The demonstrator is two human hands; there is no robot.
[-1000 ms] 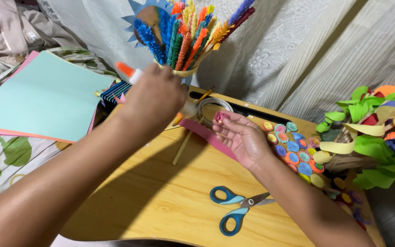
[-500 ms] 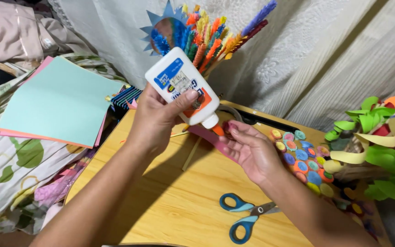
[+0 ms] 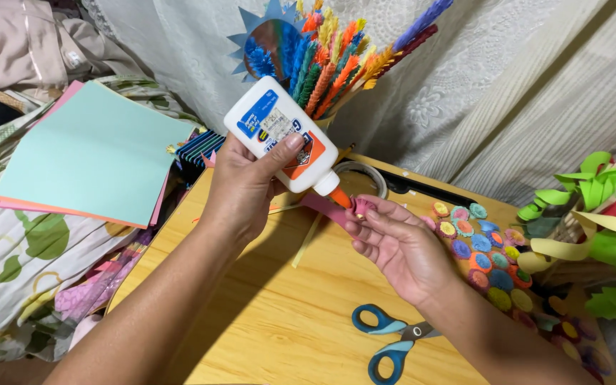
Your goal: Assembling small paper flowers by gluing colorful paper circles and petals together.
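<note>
White plastic glue bottle [image 3: 279, 135], gripped in the left hand [image 3: 240, 187], now tips lower, its orange nozzle touching the pink paper strip [image 3: 329, 208] pinched by the right hand [image 3: 401, 246] above the wooden tabletop's [image 3: 279, 321] far edge.

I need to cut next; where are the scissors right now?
In the head view, the blue-handled scissors lie on the wooden table, near its front edge, just below the right hand and left of the small paper flowers.

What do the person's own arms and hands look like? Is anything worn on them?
Both forearms are bare, with no sleeves in view. The left hand and right hand wear no gloves, and no rings, watch or bracelets show. The fingernails look short and unpainted.
</note>
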